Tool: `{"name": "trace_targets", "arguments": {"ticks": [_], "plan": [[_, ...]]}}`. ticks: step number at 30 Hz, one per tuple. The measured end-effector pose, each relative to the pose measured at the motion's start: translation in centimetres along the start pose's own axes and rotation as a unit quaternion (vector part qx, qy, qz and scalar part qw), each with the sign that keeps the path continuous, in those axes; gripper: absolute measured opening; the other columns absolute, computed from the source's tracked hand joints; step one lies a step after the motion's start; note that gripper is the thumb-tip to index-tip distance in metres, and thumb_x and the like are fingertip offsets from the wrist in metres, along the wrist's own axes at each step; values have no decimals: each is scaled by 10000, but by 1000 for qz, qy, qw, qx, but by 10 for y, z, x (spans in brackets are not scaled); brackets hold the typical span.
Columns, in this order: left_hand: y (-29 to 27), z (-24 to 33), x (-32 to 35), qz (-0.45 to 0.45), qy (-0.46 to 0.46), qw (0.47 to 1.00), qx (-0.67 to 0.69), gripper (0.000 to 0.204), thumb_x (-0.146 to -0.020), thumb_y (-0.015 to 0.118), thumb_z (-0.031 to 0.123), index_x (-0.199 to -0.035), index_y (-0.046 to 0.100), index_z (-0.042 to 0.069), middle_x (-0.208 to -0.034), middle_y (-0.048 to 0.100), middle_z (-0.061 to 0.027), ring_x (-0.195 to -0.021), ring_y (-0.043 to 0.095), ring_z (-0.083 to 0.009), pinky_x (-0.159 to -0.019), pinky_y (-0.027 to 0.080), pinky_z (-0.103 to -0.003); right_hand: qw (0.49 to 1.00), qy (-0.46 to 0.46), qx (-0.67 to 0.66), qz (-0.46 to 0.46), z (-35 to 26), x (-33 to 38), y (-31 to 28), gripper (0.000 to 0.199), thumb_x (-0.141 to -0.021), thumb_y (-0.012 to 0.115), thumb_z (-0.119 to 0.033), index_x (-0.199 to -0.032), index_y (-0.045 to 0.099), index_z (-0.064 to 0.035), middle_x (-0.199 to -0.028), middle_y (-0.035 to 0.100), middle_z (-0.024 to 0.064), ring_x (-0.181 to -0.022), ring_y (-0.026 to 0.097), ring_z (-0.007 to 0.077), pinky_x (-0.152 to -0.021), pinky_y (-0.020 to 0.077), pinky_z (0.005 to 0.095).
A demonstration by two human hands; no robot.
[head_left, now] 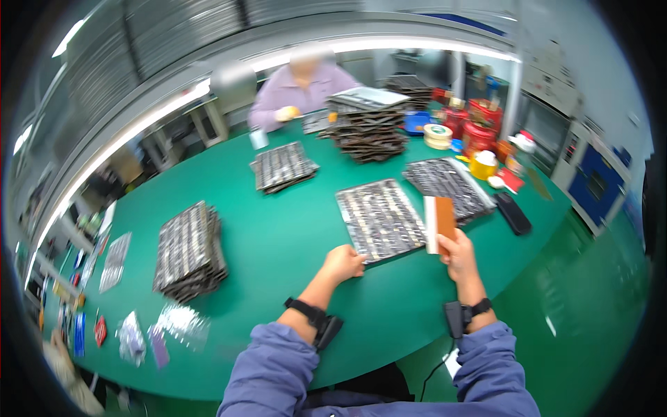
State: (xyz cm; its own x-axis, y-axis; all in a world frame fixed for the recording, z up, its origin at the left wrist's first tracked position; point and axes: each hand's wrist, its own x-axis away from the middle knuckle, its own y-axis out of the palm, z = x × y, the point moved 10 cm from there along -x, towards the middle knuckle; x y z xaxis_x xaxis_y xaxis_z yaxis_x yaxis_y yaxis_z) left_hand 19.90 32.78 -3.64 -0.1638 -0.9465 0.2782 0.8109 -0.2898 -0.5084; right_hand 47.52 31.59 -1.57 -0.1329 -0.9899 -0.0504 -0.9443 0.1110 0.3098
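On the green table in front of me lies a flat rectangular panel (382, 219) covered with rows of small dark and pale pieces. My left hand (342, 264) is closed at its near left corner, fingertips gripping the edge. My right hand (458, 254) is closed on a flat scraper (445, 217), brown with a white strip along its left side. It is held upright over the panel's right edge. Behind it rests a stack of similar panels (445, 182), partly hidden by the scraper.
More panel stacks stand left (187, 250), farther back (283, 165) and tall at the back (368, 128). Red cans (479, 128), tape rolls (438, 135) and a black phone-like object (513, 213) sit right. Plastic bags (132, 338) lie near left. A person in pink (302, 90) sits opposite.
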Motion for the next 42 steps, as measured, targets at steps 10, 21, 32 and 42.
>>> {"name": "trace_targets", "arguments": {"ticks": [10,21,32,42], "plan": [[-228,-39,164,190,65,979,44,302,-935,613,270,-1024,655,-15,-836,663,-42,-771,626,-133,-692,518,-285,1000,-6,5,-20,7,-6,-26,194,-907,623,-112,-1082,571,-49,-810,630,-4,-523,498,22,-368,328,156],[-350,-252,294,468,-119,858,174,277,-926,618,317,-899,570,45,-743,626,-62,-597,578,-114,-493,468,-243,999,-5,34,4,3,-6,-18,179,-903,633,-121,-1053,574,-44,-793,623,5,-503,479,34,-380,331,161],[-352,-247,284,501,18,775,385,99,-926,551,146,-892,565,53,-802,642,-80,-687,635,-151,-550,496,-234,997,-25,58,36,4,-3,-22,165,-891,636,-106,-1033,589,-35,-788,634,26,-510,501,61,-386,340,184],[-334,-197,286,462,176,737,461,139,-906,480,3,-1005,566,-44,-926,645,-115,-796,652,-186,-706,570,-270,998,-20,50,30,3,-6,-22,186,-894,630,-99,-1060,583,-30,-808,635,30,-518,505,58,-383,343,180]]}}
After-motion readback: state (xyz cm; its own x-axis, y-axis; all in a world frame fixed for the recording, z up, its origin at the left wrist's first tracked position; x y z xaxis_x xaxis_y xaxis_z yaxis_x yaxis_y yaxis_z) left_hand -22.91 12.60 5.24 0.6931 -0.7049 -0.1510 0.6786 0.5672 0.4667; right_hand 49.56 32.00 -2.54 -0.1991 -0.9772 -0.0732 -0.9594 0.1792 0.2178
